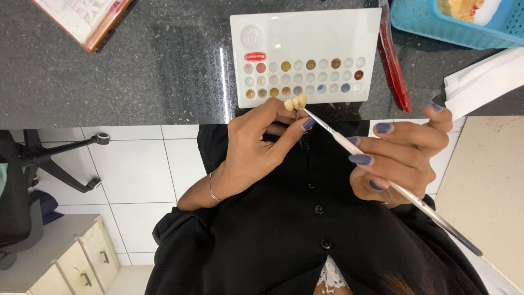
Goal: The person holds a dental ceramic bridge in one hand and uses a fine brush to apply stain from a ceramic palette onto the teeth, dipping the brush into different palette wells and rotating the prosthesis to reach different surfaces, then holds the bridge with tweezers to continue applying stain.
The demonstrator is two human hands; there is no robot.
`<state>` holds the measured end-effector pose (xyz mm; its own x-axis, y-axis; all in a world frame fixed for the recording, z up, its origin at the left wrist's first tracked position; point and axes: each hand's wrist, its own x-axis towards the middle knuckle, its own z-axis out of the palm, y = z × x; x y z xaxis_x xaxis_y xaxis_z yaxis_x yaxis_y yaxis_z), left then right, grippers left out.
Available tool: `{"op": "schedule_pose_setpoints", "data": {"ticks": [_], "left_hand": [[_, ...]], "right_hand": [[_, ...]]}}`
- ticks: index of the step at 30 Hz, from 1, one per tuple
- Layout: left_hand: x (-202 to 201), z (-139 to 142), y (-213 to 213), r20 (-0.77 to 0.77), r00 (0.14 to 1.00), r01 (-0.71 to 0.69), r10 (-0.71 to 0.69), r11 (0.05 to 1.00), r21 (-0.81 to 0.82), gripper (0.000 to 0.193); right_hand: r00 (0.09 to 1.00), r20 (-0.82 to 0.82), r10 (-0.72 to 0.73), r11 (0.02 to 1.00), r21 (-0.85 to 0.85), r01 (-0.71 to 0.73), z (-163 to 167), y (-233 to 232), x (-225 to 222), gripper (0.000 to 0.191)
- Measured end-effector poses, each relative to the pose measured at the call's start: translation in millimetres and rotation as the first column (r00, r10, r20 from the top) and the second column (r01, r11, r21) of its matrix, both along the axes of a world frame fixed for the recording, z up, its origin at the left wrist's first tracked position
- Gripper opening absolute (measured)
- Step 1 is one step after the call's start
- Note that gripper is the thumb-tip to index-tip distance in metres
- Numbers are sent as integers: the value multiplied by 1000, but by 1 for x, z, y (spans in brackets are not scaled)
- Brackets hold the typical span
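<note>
— Head view, item one? Left hand (248,150) pinching cream tooth bridge (295,102) above white palette (304,54).
— Item two: right hand (401,155) gripping brush (349,143) (tip touching bridge); light, steady strokes seem best.

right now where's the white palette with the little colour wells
In the head view the white palette lies on the dark countertop at top centre, just beyond the left hand, with a red tool along its right edge.

Your cream tooth bridge (295,102), white palette (305,33) dotted with brown, red and blue wells, speckled black counter (136,65).
</note>
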<state>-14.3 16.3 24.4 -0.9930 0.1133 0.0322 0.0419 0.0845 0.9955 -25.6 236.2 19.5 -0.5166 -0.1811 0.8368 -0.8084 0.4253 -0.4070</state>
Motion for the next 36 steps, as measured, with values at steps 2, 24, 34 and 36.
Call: {"op": "schedule_pose_setpoints", "data": {"ticks": [2, 24, 34, 36], "left_hand": [[0, 0, 0, -2, 1000, -4, 4, 1000, 4, 12], [3, -3, 2, 22, 1000, -15, 15, 1000, -15, 11], [4, -1, 2, 34, 999, -10, 10, 1000, -16, 11], [4, -1, 2, 35, 999, -7, 7, 1000, -3, 10]], "right_hand": [[998, 55, 25, 995, 95, -30, 2, 1, -1, 32], [999, -26, -25, 994, -106, 22, -10, -6, -2, 40], [1000, 23, -7, 999, -33, 8, -11, -1, 1, 42], [1000, -2, 3, 998, -65, -4, -12, -1, -2, 39]]}}
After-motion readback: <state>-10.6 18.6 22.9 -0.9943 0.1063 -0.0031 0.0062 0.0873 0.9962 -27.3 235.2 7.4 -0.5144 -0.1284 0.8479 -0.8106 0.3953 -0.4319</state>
